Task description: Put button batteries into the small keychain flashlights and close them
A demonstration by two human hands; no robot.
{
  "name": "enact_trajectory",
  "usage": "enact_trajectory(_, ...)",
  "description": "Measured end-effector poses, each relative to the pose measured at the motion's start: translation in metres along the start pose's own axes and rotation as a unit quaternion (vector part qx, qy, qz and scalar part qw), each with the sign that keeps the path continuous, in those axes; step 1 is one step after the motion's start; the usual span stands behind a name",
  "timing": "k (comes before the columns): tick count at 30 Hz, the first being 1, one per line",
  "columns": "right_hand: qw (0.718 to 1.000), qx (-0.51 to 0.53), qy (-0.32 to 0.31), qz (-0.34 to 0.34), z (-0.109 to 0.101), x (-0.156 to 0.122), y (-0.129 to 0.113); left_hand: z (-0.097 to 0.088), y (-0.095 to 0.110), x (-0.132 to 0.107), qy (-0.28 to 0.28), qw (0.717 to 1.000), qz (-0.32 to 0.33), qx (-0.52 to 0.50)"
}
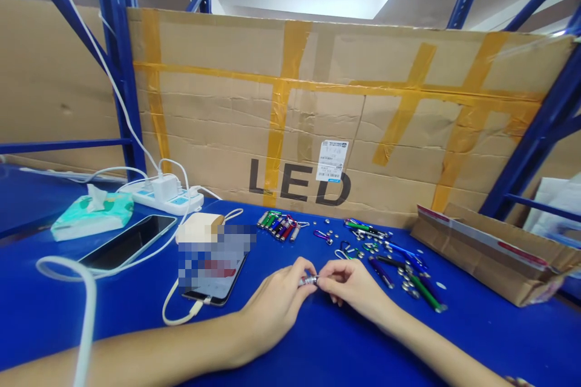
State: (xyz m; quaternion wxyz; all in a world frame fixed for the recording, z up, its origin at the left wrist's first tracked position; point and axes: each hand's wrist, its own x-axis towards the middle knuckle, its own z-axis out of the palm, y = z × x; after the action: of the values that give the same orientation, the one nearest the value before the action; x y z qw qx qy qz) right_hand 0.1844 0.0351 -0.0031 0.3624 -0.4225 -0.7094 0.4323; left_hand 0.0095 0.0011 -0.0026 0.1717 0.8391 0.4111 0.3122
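Observation:
My left hand [288, 287] pinches a small silver metal tube [308, 281], which looks like a mini flashlight and lies nearly level just above the table. At the tube's right end, the fingertips of my right hand [347, 283] are pressed together; whatever small part they grip is mostly hidden. Beyond my hands, several short tubes of the same sort in green, blue, red and silver [279, 227] lie in a row. A purple carabiner clip [323, 236] and several small round silver parts [327, 222] are scattered to their right.
Longer coloured tubes [426, 292] and loose clips spread right of my hands, before an open cardboard box [481, 254]. On the left are a phone [222, 284] on a cable, a second phone [129, 242], a tissue pack [93, 217] and a power strip [158, 196].

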Motion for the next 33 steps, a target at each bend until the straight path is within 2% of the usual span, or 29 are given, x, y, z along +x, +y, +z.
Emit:
enact_trajectory(13,0.999,0.036,-0.020,0.017,-0.002,0.001,0.001,0.006,-0.012,0.002,0.020,0.997,0.029,-0.065)
enact_trajectory(17,0.999,0.037,0.001,0.011,-0.002,-0.002,-0.002,0.004,-0.011,0.001,0.017,0.995,0.027,-0.096)
enact_trajectory(20,0.999,0.016,0.028,-0.041,-0.003,-0.006,-0.009,0.003,-0.010,0.000,0.015,0.993,0.028,-0.113)
enact_trajectory(24,0.983,-0.080,0.063,-0.154,-0.004,-0.011,-0.016,0.002,-0.009,-0.002,0.003,0.988,0.035,-0.149)
enact_trajectory(33,0.937,-0.178,0.065,-0.294,-0.005,-0.018,-0.020,0.001,-0.014,-0.002,-0.046,0.984,0.082,-0.149)
